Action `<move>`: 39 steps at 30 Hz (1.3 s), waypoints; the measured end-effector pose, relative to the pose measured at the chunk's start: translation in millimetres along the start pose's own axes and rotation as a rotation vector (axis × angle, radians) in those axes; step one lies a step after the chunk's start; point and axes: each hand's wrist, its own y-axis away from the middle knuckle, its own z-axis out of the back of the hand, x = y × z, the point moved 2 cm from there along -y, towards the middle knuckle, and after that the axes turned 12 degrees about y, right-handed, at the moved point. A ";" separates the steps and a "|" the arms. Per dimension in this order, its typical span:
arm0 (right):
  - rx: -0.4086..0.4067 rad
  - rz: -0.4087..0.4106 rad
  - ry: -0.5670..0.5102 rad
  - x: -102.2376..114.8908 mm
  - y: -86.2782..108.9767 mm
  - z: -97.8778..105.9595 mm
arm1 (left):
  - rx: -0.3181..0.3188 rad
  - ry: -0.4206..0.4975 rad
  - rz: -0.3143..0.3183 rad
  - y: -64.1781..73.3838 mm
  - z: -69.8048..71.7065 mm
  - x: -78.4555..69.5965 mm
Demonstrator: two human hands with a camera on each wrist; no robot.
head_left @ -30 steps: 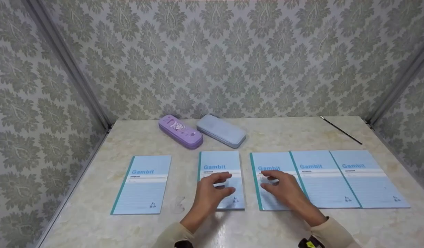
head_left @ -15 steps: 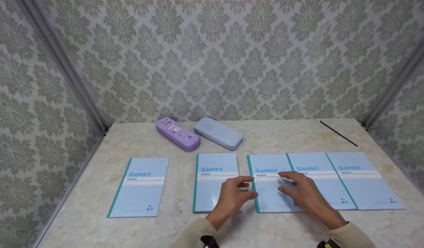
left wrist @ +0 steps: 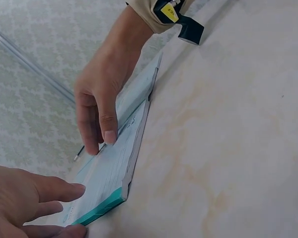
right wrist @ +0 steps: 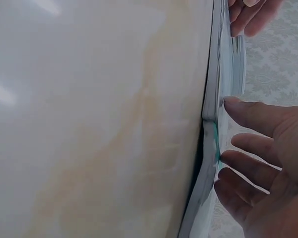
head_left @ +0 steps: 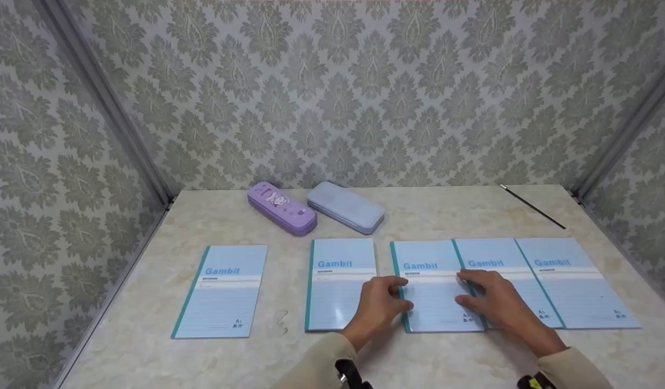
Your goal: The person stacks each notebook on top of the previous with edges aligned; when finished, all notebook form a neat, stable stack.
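Three light-blue Gambit notebooks with green spines lie side by side at the right in the head view: the left one (head_left: 427,308), the middle one (head_left: 489,248) and the right one (head_left: 575,286). My left hand (head_left: 376,302) is at the left one's green spine, thumb and fingers spread along that edge. In the left wrist view, its fingertips (left wrist: 78,190) stand close to the spine. My right hand (head_left: 499,297) has its fingertips at the seam between the left and middle notebooks. In the right wrist view, its thumb (right wrist: 253,114) and fingers reach the covers around that seam.
Another Gambit notebook (head_left: 337,302) lies left of my left hand, and one more (head_left: 221,292) lies farther left. Behind them are a purple pencil case (head_left: 283,209) and a grey-blue case (head_left: 346,208). A thin black pencil (head_left: 532,206) lies at the back right.
Both hands have moved right: the left from over the centre notebook to the spine of the left notebook in the row, the right from that notebook's cover to the seam. The notebooks keep their places.
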 end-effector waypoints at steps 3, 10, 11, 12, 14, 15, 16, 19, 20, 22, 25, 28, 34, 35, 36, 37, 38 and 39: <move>0.010 0.004 -0.003 -1.7 0.4 1.1 | 0.003 0.006 -0.018 1.0 -1.2 0.3; 0.062 -0.018 0.004 -0.7 0.0 1.4 | -0.007 -0.004 -0.025 2.2 -2.0 0.0; 0.067 -0.021 0.005 -0.1 0.1 1.3 | -0.009 -0.006 -0.024 2.3 -2.0 0.0; 0.071 -0.023 0.008 0.3 0.1 1.2 | -0.010 -0.007 -0.022 2.3 -1.8 0.0; 0.076 -0.028 0.012 1.3 0.9 0.4 | -0.011 -0.012 -0.021 2.4 -1.4 0.0; 0.079 -0.031 0.016 2.1 1.7 0.3 | -0.009 -0.014 -0.019 2.6 -1.1 -0.2; 0.081 -0.034 0.020 2.9 2.5 0.1 | -0.008 -0.017 -0.017 3.0 -0.7 -0.5; 0.086 -0.036 0.026 5.3 5.0 -0.4 | -0.005 -0.026 -0.015 4.5 1.0 -2.1; 0.085 -0.034 0.026 6.0 5.9 -0.7 | -0.004 -0.031 -0.022 5.2 1.6 -2.7; 0.082 -0.025 0.023 7.5 8.1 -1.1 | -0.002 -0.039 -0.024 6.5 2.6 -3.1; 0.071 -0.004 0.012 9.3 11.8 -1.5 | -0.003 -0.060 -0.032 8.4 3.4 -2.7; 0.048 0.013 0.017 11.0 15.4 -1.4 | -0.008 -0.081 -0.034 10.2 3.3 -2.1; 0.008 -0.029 0.064 14.0 18.7 -2.8 | -0.008 -0.093 -0.027 11.6 2.1 -3.2; 0.010 -0.046 0.067 14.6 18.8 -3.5 | -0.010 -0.087 -0.021 11.7 2.0 -3.5; 0.012 -0.061 0.066 15.3 19.1 -4.1 | -0.013 -0.081 -0.014 11.8 1.8 -3.5; 0.016 -0.070 0.064 15.8 18.9 -4.6 | -0.018 -0.072 -0.006 12.2 1.8 -3.7; 0.018 -0.076 0.060 16.4 18.9 -5.0 | -0.024 -0.056 0.001 12.5 1.9 -3.4; 0.019 -0.078 0.056 17.0 18.8 -5.3 | -0.029 -0.040 0.010 13.0 2.1 -2.9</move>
